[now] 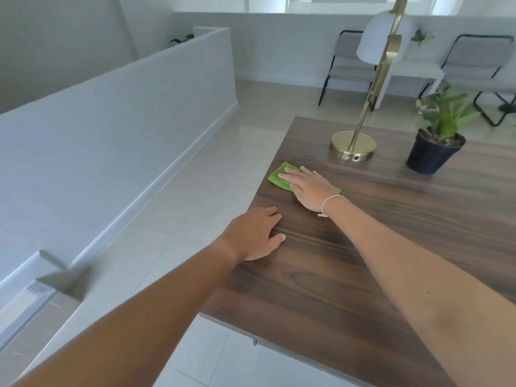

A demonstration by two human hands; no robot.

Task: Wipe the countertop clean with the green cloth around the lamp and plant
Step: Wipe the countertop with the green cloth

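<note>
A dark wood countertop (349, 261) fills the right half of the head view. My right hand (310, 188) lies flat on a folded green cloth (279, 177), pressing it to the wood close to the left edge. Part of the cloth is hidden under the palm. My left hand (255, 236) rests palm down on the counter's left edge with nothing in it. Behind the cloth stands a brass lamp, its round base (353, 145) about a hand's width away. To the right of the lamp is a green plant in a dark pot (434, 155).
The counter's left edge drops to a pale tiled floor (195, 196). A low white wall (111, 129) runs along the left. Two grey chairs (349, 65) and a white side table (413, 71) stand beyond the counter's far edge.
</note>
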